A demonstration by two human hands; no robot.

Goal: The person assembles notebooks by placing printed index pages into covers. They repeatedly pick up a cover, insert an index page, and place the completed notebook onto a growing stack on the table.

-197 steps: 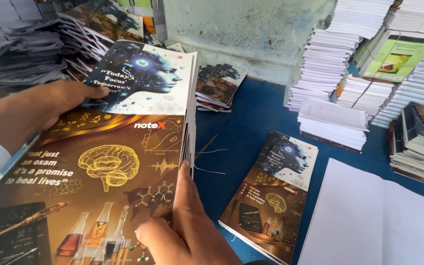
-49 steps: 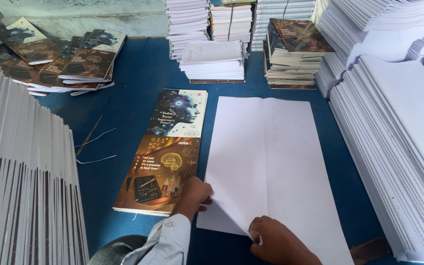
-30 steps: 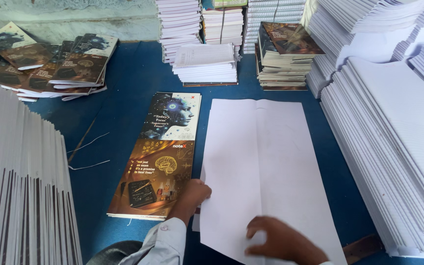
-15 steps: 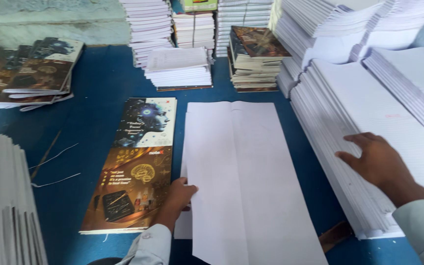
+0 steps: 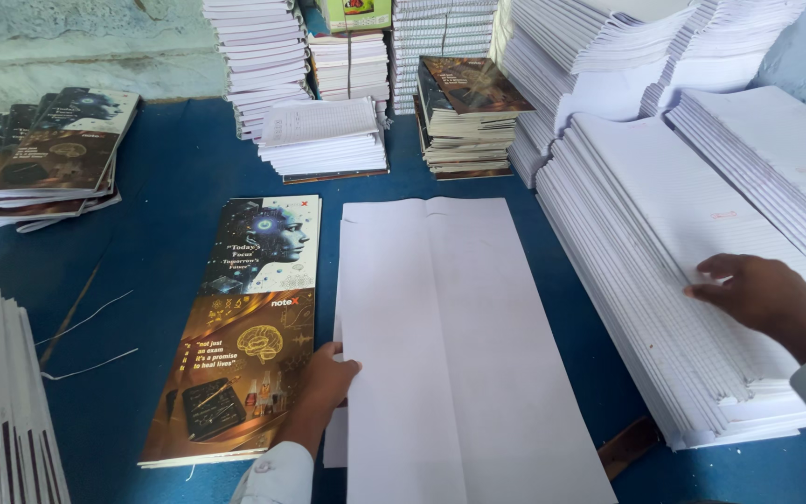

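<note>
Half a second back the right hand (image 5: pixel 765 297) was just reaching the slanted pile of ruled sheets (image 5: pixel 692 271); now it lies flat on it, right of the white folded sheet (image 5: pixel 450 355), fingers loosely spread, gripping nothing, so fresh paper is within its reach. The left hand (image 5: pixel 326 375), fingers curled, presses that sheet's left edge beside the printed notebook cover (image 5: pixel 244 327). Beyond the sheet stand notebook stacks (image 5: pixel 328 140).
</note>
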